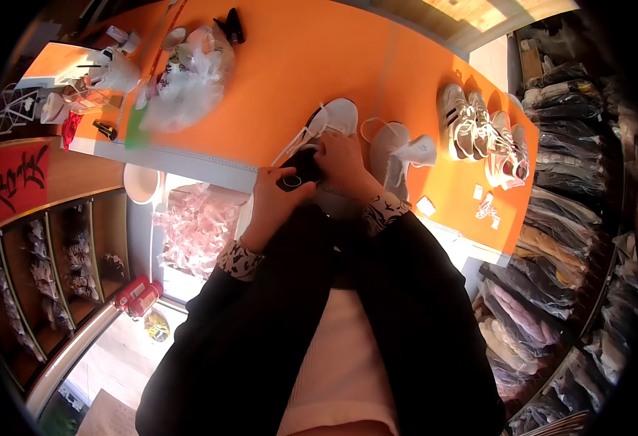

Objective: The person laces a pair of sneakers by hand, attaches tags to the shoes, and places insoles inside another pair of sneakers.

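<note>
A white lace-up sneaker [337, 115] lies on the orange table in front of me, toe pointing away, its loose laces trailing left. Over its opening is a small black piece [306, 166] with a pale ring-shaped mark. My left hand [277, 200] curls around the near left side of this piece, thumb and index finger at its edges. Bent over the sneaker's upper, my right hand [344, 163] has its fingers closed against the black piece; what they pinch is hidden. Beside it on the right stands the matching white sneaker [389, 149] with white paper [417, 151] at its opening.
Two pairs of striped sneakers [464, 120] stand at the table's right. Further left lie a clear plastic bag [195, 80] and a black clip-like object [231, 27]. A ruler strip [210, 166] edges the orange table [290, 58]. Bagged goods [566, 152] fill shelves at right.
</note>
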`<action>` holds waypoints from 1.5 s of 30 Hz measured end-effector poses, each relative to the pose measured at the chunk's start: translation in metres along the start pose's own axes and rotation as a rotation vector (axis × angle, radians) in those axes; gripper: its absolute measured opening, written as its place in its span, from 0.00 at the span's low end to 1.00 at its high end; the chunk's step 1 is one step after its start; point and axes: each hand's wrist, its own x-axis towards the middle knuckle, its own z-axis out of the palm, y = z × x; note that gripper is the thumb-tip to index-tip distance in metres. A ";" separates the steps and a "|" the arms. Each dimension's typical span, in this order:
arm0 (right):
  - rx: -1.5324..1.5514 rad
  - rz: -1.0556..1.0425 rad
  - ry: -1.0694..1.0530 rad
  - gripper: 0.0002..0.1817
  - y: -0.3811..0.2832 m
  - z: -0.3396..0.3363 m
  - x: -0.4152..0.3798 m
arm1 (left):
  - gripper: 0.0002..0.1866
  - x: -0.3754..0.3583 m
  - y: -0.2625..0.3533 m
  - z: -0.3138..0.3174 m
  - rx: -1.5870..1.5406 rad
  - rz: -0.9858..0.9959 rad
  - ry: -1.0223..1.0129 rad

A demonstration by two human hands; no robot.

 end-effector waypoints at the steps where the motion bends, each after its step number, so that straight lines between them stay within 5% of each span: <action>1: 0.204 0.208 0.139 0.07 0.003 -0.007 0.007 | 0.25 0.004 -0.004 -0.005 -0.034 -0.047 -0.034; 2: 0.410 0.413 0.280 0.06 0.008 -0.014 0.016 | 0.25 0.007 -0.008 -0.008 -0.042 -0.044 -0.041; 4: 1.059 0.813 0.362 0.07 0.048 -0.023 0.030 | 0.24 0.015 -0.015 -0.015 -0.439 -0.381 -0.279; 7: 1.225 0.985 0.566 0.08 0.075 -0.024 0.022 | 0.23 0.019 -0.013 -0.022 -0.705 -0.621 -0.461; 10: 0.882 0.790 0.588 0.11 0.061 -0.008 0.012 | 0.21 0.019 -0.007 -0.020 -0.741 -0.675 -0.565; 12: 1.382 0.740 0.676 0.22 0.014 -0.011 0.004 | 0.18 0.023 0.000 -0.020 -0.693 -0.671 -0.616; 14: 0.830 0.515 0.447 0.24 0.020 0.006 -0.018 | 0.17 0.027 -0.004 -0.021 -0.691 -0.654 -0.667; 18: 0.577 0.586 0.177 0.21 0.011 0.007 -0.026 | 0.10 0.025 0.010 -0.046 -0.564 -0.450 -0.831; 22: 0.620 0.762 0.188 0.16 0.010 0.003 -0.017 | 0.07 0.037 0.046 -0.113 -0.574 -0.224 -1.000; 28: 0.578 0.827 0.171 0.18 0.007 -0.007 -0.018 | 0.12 0.070 0.026 -0.192 -0.547 -0.055 -0.542; 33: 0.748 0.829 0.261 0.21 0.032 0.009 -0.028 | 0.14 0.101 -0.106 -0.120 -0.396 -0.132 -0.346; 35: 0.654 0.864 0.223 0.21 0.027 -0.003 -0.026 | 0.19 0.103 -0.163 -0.083 0.070 0.042 -0.250; 37: 0.546 0.908 0.190 0.21 0.021 -0.015 -0.022 | 0.25 0.091 -0.151 -0.063 0.434 0.015 -0.100; 40: 0.448 0.836 0.208 0.19 0.015 -0.026 -0.021 | 0.35 0.088 -0.122 -0.043 0.588 0.040 -0.039; 43: 0.609 0.741 0.329 0.16 0.018 -0.023 -0.015 | 0.42 0.094 -0.111 -0.033 0.685 0.054 -0.066; 45: 0.940 0.892 0.323 0.13 0.032 -0.015 -0.012 | 0.41 0.096 -0.114 -0.033 0.622 0.046 -0.037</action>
